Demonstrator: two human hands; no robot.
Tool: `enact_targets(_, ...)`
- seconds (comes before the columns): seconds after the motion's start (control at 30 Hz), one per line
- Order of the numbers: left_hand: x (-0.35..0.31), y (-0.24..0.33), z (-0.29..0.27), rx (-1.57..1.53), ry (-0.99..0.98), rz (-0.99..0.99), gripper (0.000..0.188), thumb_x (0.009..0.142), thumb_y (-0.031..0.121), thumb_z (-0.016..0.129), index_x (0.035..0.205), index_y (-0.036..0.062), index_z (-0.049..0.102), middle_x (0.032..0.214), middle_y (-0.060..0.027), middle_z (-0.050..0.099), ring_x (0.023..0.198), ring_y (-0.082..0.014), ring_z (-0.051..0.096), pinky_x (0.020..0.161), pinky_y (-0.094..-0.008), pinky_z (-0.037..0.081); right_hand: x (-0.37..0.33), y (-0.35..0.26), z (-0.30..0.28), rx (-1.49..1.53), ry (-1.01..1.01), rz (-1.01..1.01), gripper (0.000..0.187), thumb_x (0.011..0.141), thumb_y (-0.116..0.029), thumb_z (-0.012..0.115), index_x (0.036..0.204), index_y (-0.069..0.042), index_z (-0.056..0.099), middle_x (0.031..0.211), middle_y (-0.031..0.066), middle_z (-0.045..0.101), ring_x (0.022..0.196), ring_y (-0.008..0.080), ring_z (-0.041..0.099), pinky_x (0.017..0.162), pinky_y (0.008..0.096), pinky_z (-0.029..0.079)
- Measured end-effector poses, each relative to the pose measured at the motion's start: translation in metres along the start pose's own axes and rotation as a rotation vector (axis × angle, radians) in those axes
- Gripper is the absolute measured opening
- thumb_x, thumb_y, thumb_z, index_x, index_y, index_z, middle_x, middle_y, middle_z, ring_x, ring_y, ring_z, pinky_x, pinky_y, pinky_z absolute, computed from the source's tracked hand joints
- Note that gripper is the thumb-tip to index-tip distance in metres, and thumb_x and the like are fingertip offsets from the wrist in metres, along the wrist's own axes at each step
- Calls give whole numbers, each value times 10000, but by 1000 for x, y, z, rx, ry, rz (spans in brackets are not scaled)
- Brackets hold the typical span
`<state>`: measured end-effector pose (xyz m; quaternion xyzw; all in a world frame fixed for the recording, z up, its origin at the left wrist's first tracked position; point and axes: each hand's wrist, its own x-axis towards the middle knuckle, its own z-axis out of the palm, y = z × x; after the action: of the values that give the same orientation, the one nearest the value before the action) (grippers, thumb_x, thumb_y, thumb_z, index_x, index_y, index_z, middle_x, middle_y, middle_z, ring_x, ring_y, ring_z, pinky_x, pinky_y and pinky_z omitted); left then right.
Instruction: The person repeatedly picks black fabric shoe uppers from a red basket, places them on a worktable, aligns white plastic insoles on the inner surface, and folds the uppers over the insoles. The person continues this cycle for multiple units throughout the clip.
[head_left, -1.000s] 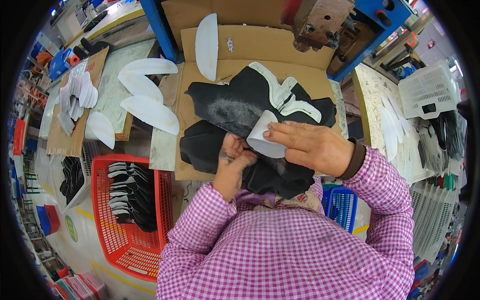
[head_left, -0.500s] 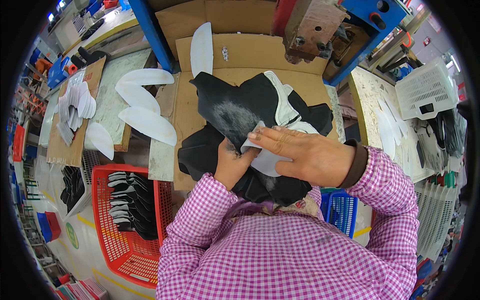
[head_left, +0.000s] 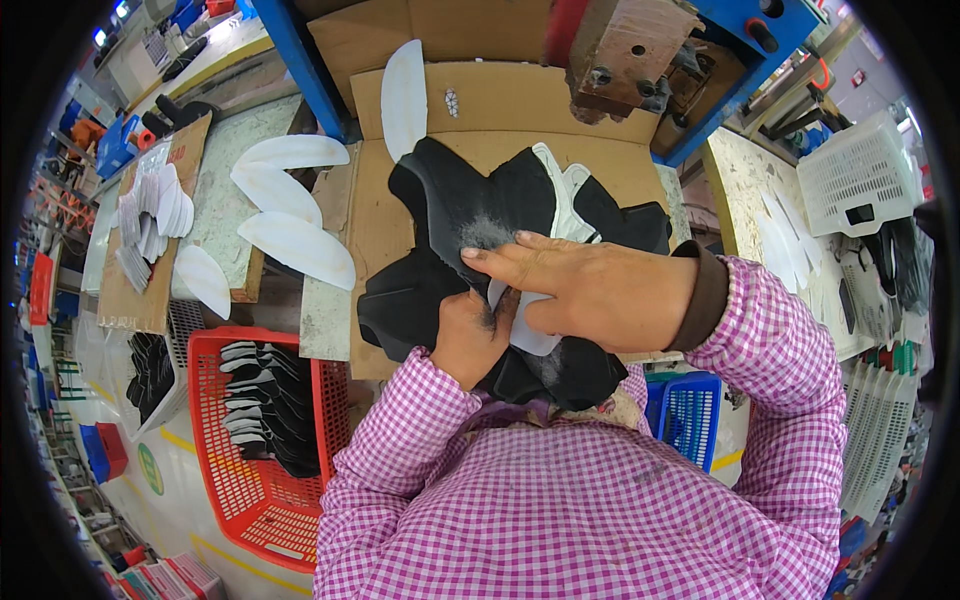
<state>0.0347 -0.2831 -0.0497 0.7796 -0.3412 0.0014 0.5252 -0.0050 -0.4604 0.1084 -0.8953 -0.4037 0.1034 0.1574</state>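
Black fabric pieces that look like shoe uppers lie overlapped on the cardboard (head_left: 480,92) in front of me. One black shoe upper (head_left: 455,195) is raised toward me and has a grey, dusty patch. My left hand (head_left: 468,338) is closed on its near edge, thumb up, with dark smudges on the skin. Across that edge lies my right hand (head_left: 600,295), its fingers stretched out flat and touching the dusty patch. A white sheet piece (head_left: 535,335) shows partly between and below my hands. Beside them is a white curved trim (head_left: 568,200) on another black piece.
White leaf-shaped pieces (head_left: 300,250) lie on the left table, near a stack of white cutouts (head_left: 155,210). A red basket (head_left: 262,515) with black pieces stands lower left, a blue basket (head_left: 690,420) lower right. A machine head (head_left: 625,60) hangs above the cardboard.
My right hand has slid a little left and turned, its fingertips now on the dusty patch. The raised upper has bent, its far edge curling. The white piece is now more covered.
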Motion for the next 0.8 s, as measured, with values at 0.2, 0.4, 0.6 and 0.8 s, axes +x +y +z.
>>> enact_targets(0.2,-3,-4,11,-123,187,-133,198,852,69,619,1015,-39,590,768,-236,644,693,-328,672,592,-339,507,4,2,16,-63,60,41,64,735,-30,638,798,-24,647,1480,199,292,1364,294,332,1107,606,182)
enact_targets(0.4,3,-2,4,-661,392,-560,210,873,98,618,995,-70,590,862,-83,650,709,-150,609,642,-260,486,-36,-14,12,-317,340,257,426,689,-210,722,1097,-129,635,1527,119,232,1420,316,186,1089,650,119)
enact_targets(0.6,20,30,-28,-977,612,-445,463,815,78,670,1197,-56,447,1039,-175,584,882,-262,623,803,-407,538,-112,-4,49,144,582,397,1057,590,-424,837,1449,-132,294,1496,202,262,1395,349,244,1100,493,237)
enact_targets(0.8,22,52,-26,-1057,554,-579,443,821,97,666,1196,-26,465,1048,-173,579,942,-275,609,805,-412,539,-97,-20,145,1186,757,778,1031,752,-168,790,1488,-81,73,1233,217,533,1079,220,568,915,362,453)
